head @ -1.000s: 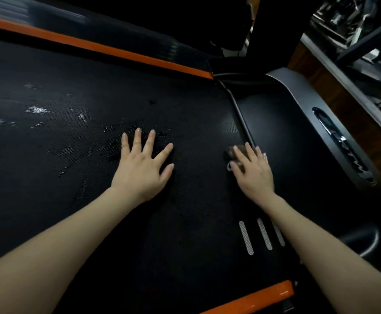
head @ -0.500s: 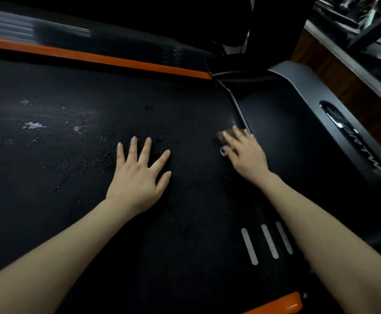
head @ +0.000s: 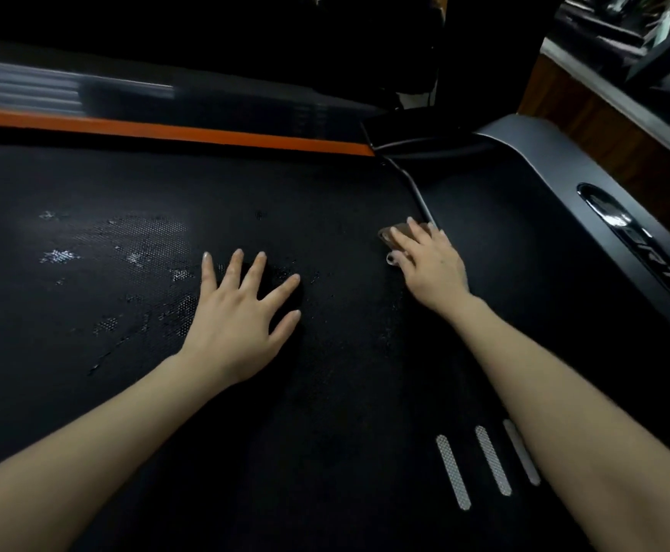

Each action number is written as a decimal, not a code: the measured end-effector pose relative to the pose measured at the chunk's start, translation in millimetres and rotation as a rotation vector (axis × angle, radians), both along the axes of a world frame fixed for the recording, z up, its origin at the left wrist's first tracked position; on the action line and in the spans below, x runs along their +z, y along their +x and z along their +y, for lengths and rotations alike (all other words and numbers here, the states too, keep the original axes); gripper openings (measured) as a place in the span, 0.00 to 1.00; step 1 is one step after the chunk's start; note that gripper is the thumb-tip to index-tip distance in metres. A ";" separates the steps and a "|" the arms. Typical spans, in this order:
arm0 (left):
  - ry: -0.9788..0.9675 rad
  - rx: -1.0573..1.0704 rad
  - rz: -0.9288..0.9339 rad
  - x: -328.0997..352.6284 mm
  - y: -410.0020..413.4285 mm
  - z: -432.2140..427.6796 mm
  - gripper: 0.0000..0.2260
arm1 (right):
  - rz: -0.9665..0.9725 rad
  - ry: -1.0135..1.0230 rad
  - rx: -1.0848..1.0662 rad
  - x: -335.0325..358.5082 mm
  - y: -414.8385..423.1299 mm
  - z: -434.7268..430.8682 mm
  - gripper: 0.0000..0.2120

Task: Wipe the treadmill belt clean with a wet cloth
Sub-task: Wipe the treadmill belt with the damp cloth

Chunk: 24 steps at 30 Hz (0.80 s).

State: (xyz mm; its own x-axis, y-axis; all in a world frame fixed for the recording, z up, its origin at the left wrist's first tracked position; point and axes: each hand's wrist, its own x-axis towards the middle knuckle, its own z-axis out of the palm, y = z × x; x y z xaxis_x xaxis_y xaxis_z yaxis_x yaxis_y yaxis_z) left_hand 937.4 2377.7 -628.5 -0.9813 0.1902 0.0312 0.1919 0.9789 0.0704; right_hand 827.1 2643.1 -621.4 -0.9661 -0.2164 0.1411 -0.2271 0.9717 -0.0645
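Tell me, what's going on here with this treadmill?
A person is leaning over the treadmill belt and wiping it by hand. The right hand presses a small brown cloth onto the belt at its edge, next to the treadmill's grey cover. The left hand lies flat on the belt with its fingers spread and holds nothing. Pale speckled patches show on the belt to the left of that hand, away from the cloth.

gym-like room, black treadmill belt (head: 325, 193), orange side rail (head: 206, 134), metal frames (head: 662, 43) beyond
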 end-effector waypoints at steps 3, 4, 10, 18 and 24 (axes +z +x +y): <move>-0.031 0.047 -0.011 -0.2 -28.2 -6.5 0.36 | 0.005 -0.032 -0.062 -3.1 13.9 -21.7 0.21; -0.037 0.071 -0.018 -0.9 -38.8 -8.8 0.35 | 0.034 -0.046 0.040 -5.6 30.2 -27.8 0.20; 0.027 0.096 -0.014 -13.4 -64.0 -9.5 0.35 | 0.027 0.021 0.487 -5.8 44.2 -9.5 0.23; 0.040 0.102 0.025 -17.9 -63.6 -6.5 0.37 | 0.032 -0.055 -0.058 -5.7 -29.9 -57.0 0.22; 0.045 0.102 0.024 -18.6 -62.6 -7.9 0.37 | 0.028 0.013 0.402 -8.1 -8.7 -40.6 0.22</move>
State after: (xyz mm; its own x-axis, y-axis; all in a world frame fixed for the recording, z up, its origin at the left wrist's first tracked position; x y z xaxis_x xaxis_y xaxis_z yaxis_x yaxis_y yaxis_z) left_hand 874.8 2369.8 -647.0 -0.9943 0.0876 0.0609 0.0939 0.9894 0.1111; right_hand 818.4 2602.5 -629.5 -0.7997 -0.5784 0.1609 -0.5910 0.8056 -0.0417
